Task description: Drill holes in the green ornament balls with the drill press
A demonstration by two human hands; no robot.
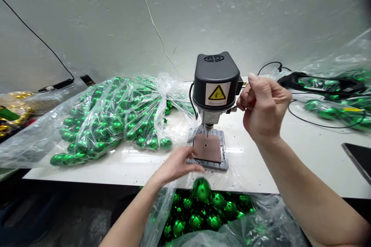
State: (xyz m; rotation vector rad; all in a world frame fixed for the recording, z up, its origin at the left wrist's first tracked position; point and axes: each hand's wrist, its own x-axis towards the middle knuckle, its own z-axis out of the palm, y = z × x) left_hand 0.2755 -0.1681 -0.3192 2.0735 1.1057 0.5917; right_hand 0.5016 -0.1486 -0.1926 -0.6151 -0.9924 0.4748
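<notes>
A small black bench drill press [216, 81] stands on the white table, its bit over a brown square plate [207, 148] with a hole in the middle. My right hand [262, 104] is closed at the machine's right side, fingers curled round its feed handle, which they mostly hide. My left hand [181, 164] is at the front left of the drill base [224, 162], fingers apart and nothing between them. Just below those fingertips, apart from them, is a shiny green ball ornament [202, 190]. Beneath it, more green balls [214, 222] fill an open clear plastic bag [237, 233].
A large clear bag of green balls [101, 123] lies left of the drill. More bagged green balls [327, 112], a black strap [321, 81] and cables are on the right. A dark flat device [358, 158] lies at the right edge. Gold balls [17, 112] are far left.
</notes>
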